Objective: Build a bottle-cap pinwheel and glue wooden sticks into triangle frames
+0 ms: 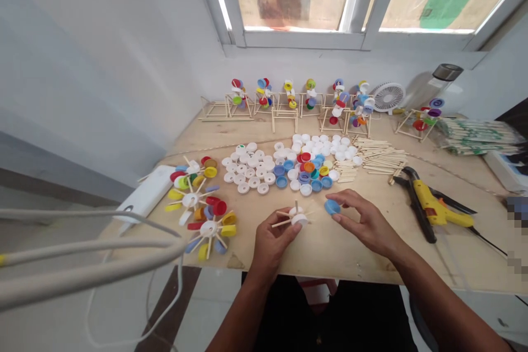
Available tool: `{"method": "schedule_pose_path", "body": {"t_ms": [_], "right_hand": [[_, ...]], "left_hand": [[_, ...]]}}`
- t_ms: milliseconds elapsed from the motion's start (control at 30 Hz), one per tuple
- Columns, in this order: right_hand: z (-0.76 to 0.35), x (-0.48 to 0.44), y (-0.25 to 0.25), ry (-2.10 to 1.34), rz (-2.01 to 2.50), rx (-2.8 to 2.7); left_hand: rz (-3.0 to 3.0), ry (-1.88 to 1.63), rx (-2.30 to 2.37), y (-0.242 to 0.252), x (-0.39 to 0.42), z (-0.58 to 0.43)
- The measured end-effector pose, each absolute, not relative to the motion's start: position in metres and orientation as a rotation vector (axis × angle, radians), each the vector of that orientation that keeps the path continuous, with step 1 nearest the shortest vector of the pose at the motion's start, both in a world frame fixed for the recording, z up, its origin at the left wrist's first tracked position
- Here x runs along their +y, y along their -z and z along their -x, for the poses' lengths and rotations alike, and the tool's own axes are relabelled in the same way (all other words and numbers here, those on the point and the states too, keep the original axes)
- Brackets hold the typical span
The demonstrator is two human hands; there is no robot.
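Observation:
My left hand (272, 239) is closed round a small white cap hub with thin wooden sticks poking out of it (296, 216), held just above the plywood tabletop (330, 247). To its right, my right hand (363, 220) pinches a blue bottle cap (332, 207) between thumb and fingers, close beside the hub but apart from it. Just beyond both hands lies a spread of white caps (251, 170) and a cluster of coloured caps (309, 171).
Three finished cap-and-stick wheels (198, 203) lie at the left by a white power bank (144, 195). A yellow glue gun (433, 209) and stick piles (377, 155) sit right. Stick-frame models (289, 100), a small fan (388, 97) and a bottle line the wall. A cable crosses the lower left.

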State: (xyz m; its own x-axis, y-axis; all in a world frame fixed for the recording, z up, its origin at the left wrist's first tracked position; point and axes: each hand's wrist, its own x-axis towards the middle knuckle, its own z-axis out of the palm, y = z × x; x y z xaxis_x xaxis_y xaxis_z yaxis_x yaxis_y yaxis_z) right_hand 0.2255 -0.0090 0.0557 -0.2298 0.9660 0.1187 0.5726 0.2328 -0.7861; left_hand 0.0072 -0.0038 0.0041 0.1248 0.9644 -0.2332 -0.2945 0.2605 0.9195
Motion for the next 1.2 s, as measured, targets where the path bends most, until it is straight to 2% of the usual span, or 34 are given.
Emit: {"method": "schedule_pose_path", "body": {"t_ms": [333, 1200], "right_hand": [[-0.218, 0.006, -0.057, -0.865, 1.300, -2.055], [-0.207, 0.005, -0.057, -0.650, 1.265, -2.253]], "left_hand": [[-0.892, -1.080, 1.011, -0.003, -0.002, -0.007], [-0.889, -1.104, 1.090, -0.011, -0.007, -0.008]]}}
